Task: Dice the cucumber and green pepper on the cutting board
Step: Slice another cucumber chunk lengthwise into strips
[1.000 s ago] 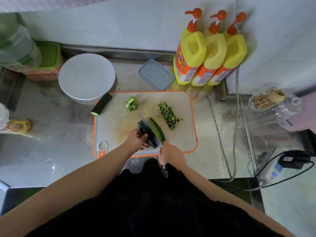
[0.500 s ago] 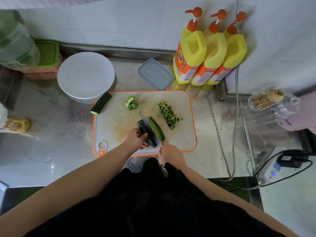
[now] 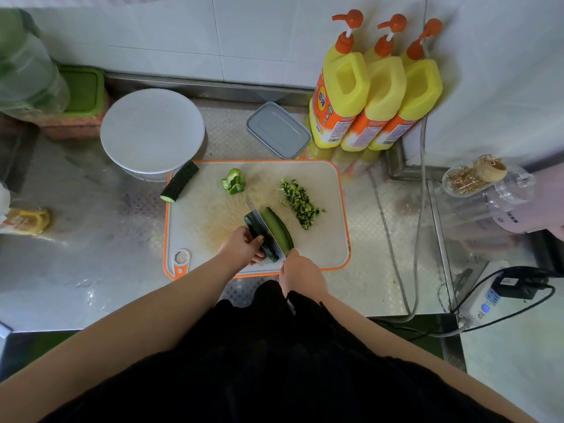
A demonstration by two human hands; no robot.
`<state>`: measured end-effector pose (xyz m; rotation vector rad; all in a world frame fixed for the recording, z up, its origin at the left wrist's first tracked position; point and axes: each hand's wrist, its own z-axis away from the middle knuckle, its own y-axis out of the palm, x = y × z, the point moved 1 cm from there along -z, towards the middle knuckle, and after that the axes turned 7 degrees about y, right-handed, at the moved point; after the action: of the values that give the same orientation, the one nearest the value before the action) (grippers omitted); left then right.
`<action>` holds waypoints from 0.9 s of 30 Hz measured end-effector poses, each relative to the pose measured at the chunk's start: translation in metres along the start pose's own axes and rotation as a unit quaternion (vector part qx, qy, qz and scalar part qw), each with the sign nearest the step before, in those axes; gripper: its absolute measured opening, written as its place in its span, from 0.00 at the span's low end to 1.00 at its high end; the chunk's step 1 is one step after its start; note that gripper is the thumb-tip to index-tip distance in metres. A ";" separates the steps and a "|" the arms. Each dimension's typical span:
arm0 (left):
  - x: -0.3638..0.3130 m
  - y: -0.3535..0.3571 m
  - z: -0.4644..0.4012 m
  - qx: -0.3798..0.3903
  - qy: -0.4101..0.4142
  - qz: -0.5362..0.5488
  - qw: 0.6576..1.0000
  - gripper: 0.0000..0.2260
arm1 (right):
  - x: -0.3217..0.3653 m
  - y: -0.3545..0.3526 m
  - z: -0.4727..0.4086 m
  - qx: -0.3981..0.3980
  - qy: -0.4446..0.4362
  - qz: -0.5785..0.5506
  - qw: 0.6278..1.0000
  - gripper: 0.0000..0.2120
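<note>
Pepper piece (image 3: pixel 233 181) behind knife (image 3: pixel 265 228); dice pile (image 3: pixel 300 204) right, on board (image 3: pixel 329 239).

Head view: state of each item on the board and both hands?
Cucumber piece: on the cutting board, being split lengthwise by the knife.
Second cucumber piece: uncut, overhanging the board's left edge.
Green pepper: piece, not diced.
Diced pile: finished, right of the knife.
Left hand: holds the cucumber.
Right hand: grips the knife.
</note>
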<state>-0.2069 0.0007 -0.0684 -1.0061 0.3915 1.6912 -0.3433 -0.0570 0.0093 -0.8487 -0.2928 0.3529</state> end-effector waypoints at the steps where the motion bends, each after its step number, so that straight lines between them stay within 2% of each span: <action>1: 0.000 0.000 0.000 0.010 0.001 0.000 1.000 0.12 | 0.001 0.000 0.000 -0.001 0.001 0.003 1.000 0.18; 4: -0.003 0.001 0.001 0.027 -0.005 0.007 1.000 0.14 | 0.003 0.001 0.000 0.005 0.003 0.006 1.000 0.17; 9: -0.010 0.003 0.004 -0.016 -0.034 0.009 0.999 0.09 | 0.017 -0.006 -0.007 -0.004 -0.012 0.009 1.000 0.08; 18: -0.011 0.002 0.004 -0.009 -0.048 0.015 0.999 0.09 | 0.005 0.007 -0.005 0.012 0.019 0.025 0.999 0.14; 23: -0.014 0.001 0.005 -0.011 -0.053 0.008 0.998 0.10 | 0.012 0.008 -0.014 0.014 0.019 0.011 1.000 0.10; 27: -0.016 0.002 0.004 -0.005 -0.062 0.012 0.998 0.10 | 0.006 0.010 -0.018 0.027 0.012 0.013 0.999 0.11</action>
<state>-0.2092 -0.0066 -0.0541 -0.9016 0.3154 1.7679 -0.3321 -0.0606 -0.0090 -0.8032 -0.2484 0.3731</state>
